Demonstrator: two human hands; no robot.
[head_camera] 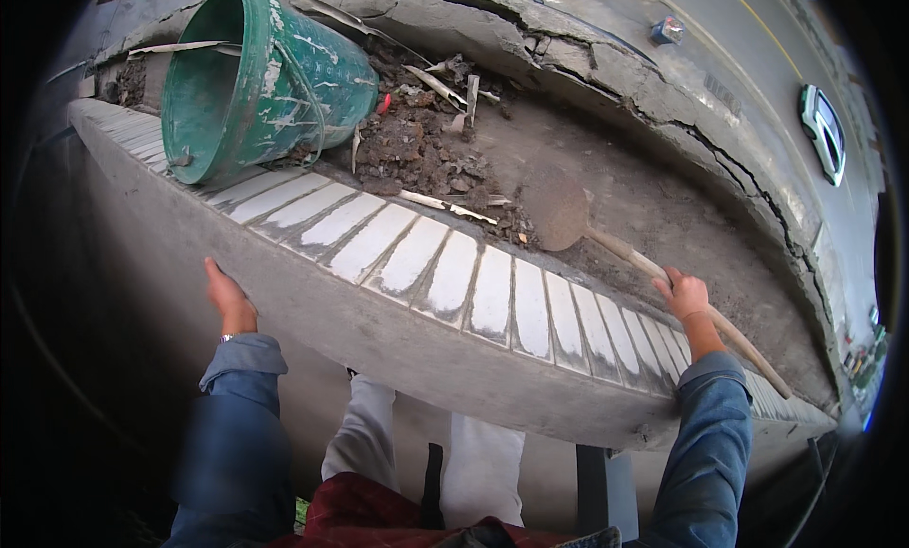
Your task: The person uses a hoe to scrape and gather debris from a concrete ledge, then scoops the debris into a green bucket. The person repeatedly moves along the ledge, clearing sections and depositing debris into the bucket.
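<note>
My right hand (683, 294) is closed around the wooden handle of a shovel (561, 210), whose dirt-coated blade rests on the gutter floor beside a heap of soil and debris (426, 139). My left hand (231, 296) is held against or close to the outer face of the tiled wall, with nothing seen in it; its palm is partly hidden, and contact is unclear. A green plastic bucket (319, 79) with pale splashes lies on its side at the upper left, partly on the white tiles. Its mouth points left, and a small lump lies inside the rim.
White tiles (444, 271) top the near wall (398, 342). Beyond the trough runs a cracked concrete ledge (603, 68). Broken pale strips (437, 86) stick out of the debris. Far below lie a road with a car (824, 134) and a blue object (667, 30).
</note>
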